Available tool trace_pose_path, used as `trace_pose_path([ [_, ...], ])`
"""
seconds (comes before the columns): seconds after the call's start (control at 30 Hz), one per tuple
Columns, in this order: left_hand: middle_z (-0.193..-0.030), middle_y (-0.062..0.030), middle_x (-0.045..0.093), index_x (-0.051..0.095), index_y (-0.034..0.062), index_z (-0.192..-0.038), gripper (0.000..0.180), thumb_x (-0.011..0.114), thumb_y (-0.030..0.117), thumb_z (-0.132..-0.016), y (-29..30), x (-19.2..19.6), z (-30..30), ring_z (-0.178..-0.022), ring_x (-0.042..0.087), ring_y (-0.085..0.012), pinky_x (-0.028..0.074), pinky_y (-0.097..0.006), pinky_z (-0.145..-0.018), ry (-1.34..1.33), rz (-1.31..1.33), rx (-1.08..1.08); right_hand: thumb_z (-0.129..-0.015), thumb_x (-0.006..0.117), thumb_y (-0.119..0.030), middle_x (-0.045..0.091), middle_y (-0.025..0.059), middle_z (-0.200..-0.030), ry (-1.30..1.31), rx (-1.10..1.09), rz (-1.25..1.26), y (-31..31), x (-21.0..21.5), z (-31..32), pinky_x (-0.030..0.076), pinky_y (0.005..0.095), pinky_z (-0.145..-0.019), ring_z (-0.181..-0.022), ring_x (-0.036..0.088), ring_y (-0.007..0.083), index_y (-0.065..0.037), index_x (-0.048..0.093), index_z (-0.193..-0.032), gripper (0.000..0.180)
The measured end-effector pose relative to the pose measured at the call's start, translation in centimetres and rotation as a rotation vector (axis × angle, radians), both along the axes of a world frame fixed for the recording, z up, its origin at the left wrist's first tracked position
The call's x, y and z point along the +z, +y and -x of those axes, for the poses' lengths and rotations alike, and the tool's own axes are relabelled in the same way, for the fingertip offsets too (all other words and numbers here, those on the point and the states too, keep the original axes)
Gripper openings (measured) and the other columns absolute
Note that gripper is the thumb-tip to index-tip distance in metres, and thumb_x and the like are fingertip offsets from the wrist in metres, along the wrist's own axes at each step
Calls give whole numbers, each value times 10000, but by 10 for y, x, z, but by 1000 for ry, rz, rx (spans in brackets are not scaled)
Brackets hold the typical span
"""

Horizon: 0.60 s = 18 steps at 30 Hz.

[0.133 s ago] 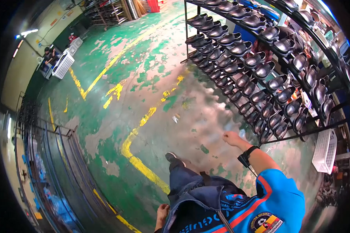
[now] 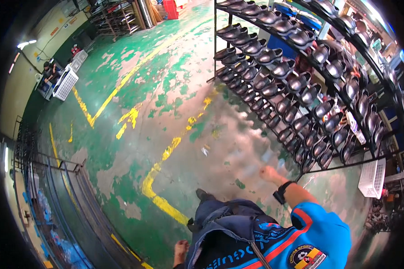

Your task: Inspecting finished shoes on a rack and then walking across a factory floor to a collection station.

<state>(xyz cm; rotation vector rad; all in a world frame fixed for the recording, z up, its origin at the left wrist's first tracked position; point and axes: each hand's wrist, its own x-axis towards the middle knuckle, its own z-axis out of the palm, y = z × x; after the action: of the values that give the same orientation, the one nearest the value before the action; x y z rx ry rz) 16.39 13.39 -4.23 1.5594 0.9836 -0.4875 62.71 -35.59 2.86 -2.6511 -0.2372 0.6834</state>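
Note:
My right hand (image 2: 270, 174) hangs in front of my body with its fingers curled into a loose fist, and I see nothing in it. A black watch-like band (image 2: 283, 193) is on that wrist. It is nearest to a tall black metal rack (image 2: 345, 164), apart from it, with rows of shiny dark shoe-shaped pieces (image 2: 283, 67) on its bars. My left hand (image 2: 182, 247) is low beside my dark apron (image 2: 224, 215), its fingers curled in; no object shows in it. One dark shoe (image 2: 204, 194) of mine shows on the floor ahead.
Worn green floor (image 2: 121, 166) carries yellow lines (image 2: 166, 208) and a small whitish scrap (image 2: 205, 150). Low metal rails (image 2: 83, 197) run along the left. A white basket (image 2: 371, 178) stands at right, another white crate (image 2: 66, 84) far left beside a seated person (image 2: 51, 74).
The view has shifted slightly, so the floor and my foot sit lower in it. My right hand has dropped a little, and my left hand has moved slightly down and left.

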Motion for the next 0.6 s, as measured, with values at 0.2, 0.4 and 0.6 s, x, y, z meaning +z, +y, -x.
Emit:
trace_pose_path([
  [0.2, -743, -50, 594, 564, 24, -949, 140, 603, 116, -850, 222, 101, -242, -594, 567, -125, 452, -257, -474, 50, -82, 12, -791, 515, -207, 657, 179, -944, 390, 137, -102, 69, -59, 27, 503, 447, -733, -901, 618, 341, -59, 659, -933, 251],
  [0.4, -761, -32, 591, 564, 56, -954, 89, 572, 82, -869, 335, 95, -487, -590, 560, -104, 450, -231, -482, -167, -116, 126, -835, 515, -226, 664, 108, -964, 735, -182, -14, 184, -53, -98, 522, 422, -731, -892, 629, 295, -82, 682, -895, 228],
  [0.6, -845, -67, 649, 588, 29, -1041, 241, 642, 150, -839, 392, 45, -630, -733, 617, -149, 496, -272, -604, -138, -91, -263, -812, 503, -306, 645, 200, -908, 194, -79, 0, 273, -101, -409, 490, 448, -766, -871, 609, 382, -45, 660, -841, 306],
])
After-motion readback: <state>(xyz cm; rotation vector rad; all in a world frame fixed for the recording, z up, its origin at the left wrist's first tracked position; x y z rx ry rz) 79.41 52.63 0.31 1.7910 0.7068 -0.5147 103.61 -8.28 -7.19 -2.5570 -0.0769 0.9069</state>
